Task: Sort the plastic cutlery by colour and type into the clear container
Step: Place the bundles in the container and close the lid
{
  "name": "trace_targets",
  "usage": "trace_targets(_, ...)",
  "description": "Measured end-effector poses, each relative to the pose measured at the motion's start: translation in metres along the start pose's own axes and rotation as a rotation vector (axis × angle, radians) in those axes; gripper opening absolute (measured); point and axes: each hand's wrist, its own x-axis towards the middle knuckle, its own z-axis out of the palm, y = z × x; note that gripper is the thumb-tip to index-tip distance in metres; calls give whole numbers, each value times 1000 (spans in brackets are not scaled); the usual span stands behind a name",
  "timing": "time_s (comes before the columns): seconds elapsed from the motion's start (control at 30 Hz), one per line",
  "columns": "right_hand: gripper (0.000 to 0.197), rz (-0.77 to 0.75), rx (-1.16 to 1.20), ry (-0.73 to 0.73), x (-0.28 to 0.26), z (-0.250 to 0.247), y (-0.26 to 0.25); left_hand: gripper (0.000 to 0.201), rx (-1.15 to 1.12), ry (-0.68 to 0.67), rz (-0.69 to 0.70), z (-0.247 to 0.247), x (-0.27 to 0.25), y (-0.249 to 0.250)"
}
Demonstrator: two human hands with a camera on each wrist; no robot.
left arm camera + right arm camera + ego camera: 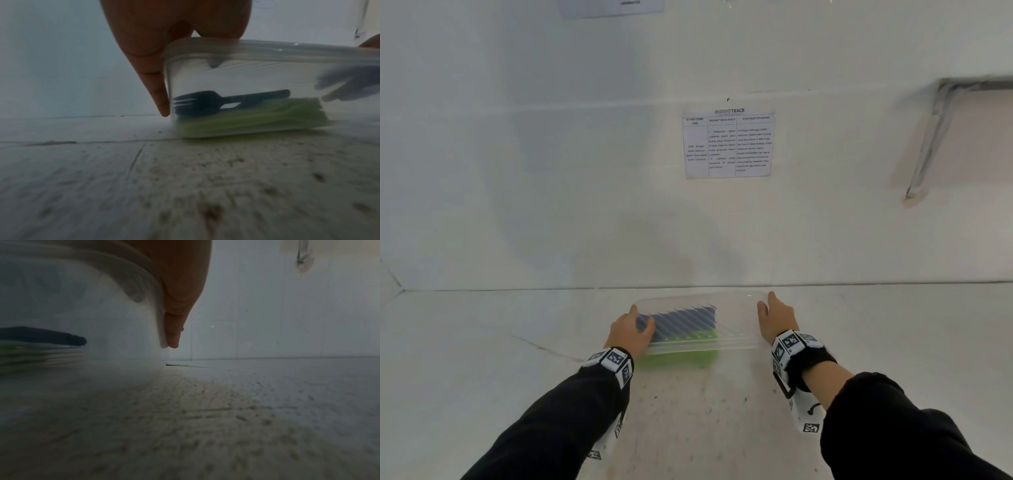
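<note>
In the head view, the clear container (736,329) sat on the white table (482,342), close to the wall. A printed sheet (728,145) hung on the wall above the container. The left hand (630,334) held the container's left end, thumb over the lid and the hand wrapped down the side. The right hand (775,317) held the right end, its fingers running along that edge. Inside, dark blue cutlery (681,323) lay toward the wall and green cutlery (681,353) toward the person, both in the container's left part.

In the left wrist view, the left hand's fingers (158,91) pressed flat down the container's end wall, and the thumb lay on the lid (267,48). A dark fork (216,100) lay on top of the green stack (257,115).

In the right wrist view, the right hand's fingers (174,331) lay straight against the container's wall (123,331), the palm over the rim. The picture was blurred.
</note>
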Motion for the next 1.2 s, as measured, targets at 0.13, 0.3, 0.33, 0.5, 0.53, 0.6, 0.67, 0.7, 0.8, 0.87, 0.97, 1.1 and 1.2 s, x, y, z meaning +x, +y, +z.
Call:
trace_targets(0.13,42,8,27,3,22,5,2,60,8,5,11,7,22,7)
trace_targets(0.3,47,12,62,5,38,11,4,59,-8,20,22,13,38,7)
trace_targets(0.33,48,11,66,2,38,12,4,60,-7,23,26,14,39,5)
trace_targets(0.5,49,11,77,-8,36,12,6,60,-5,0,25,19,41,-1)
trace_targets(0.53,49,13,80,-11,35,11,5,60,-14,-3,26,19,40,-1)
trace_targets(0.6,50,30,102,-29,33,9,4,59,-65,12,10,17,40,-1)
trace_targets(0.67,51,35,121,-61,31,6,5,56,-72,59,-5,15,39,0)
trace_targets(0.7,52,34,122,-74,30,4,5,55,-54,71,-6,15,38,1)
trace_targets(0.8,53,37,131,-81,21,-1,8,54,-34,4,17,15,29,2)
trace_targets(0.87,53,33,142,-78,9,-4,10,55,-9,-52,34,15,19,0)
trace_targets(0.97,52,7,142,-80,-12,-5,15,55,41,-55,60,17,-6,-4)
trace_targets(1.1,51,-30,108,-76,-50,-6,27,58,116,-43,103,24,-47,-7)
trace_targets(1.2,49,-29,113,-66,-80,-11,40,58,76,-66,140,30,-78,-2)
